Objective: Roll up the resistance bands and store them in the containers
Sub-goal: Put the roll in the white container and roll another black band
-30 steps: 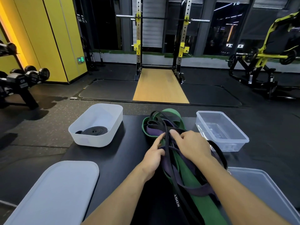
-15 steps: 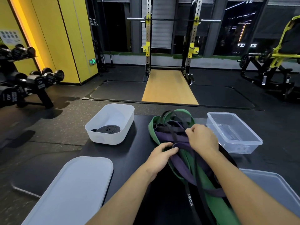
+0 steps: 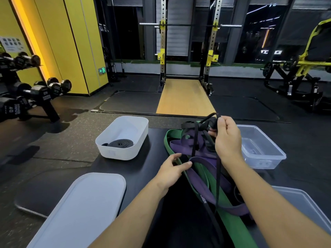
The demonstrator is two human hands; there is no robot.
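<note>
A tangle of resistance bands lies on the black mat: a wide green band [image 3: 231, 219], a purple band [image 3: 200, 181] and thin black bands [image 3: 218, 178]. My right hand [image 3: 226, 138] grips the far end of a thin black band and holds it lifted above the pile. Lower down, my left hand [image 3: 171, 171] pinches the edge of the purple and green bands. A white tub [image 3: 133, 151] at the left holds one rolled black band [image 3: 120, 143]. An empty clear container [image 3: 266, 161] stands to the right of the pile.
A white lid [image 3: 80, 210] lies near left, a clear lid [image 3: 304, 208] near right. The mat's far edge [image 3: 157, 128] meets dark gym floor. A dumbbell rack [image 3: 26, 97] stands far left, a squat rack [image 3: 188, 51] straight ahead, a yellow machine [image 3: 302, 68] far right.
My right hand has risen and moved away from me, pulling a thin black band up out of the pile. My left hand has stayed low on the purple and green bands.
</note>
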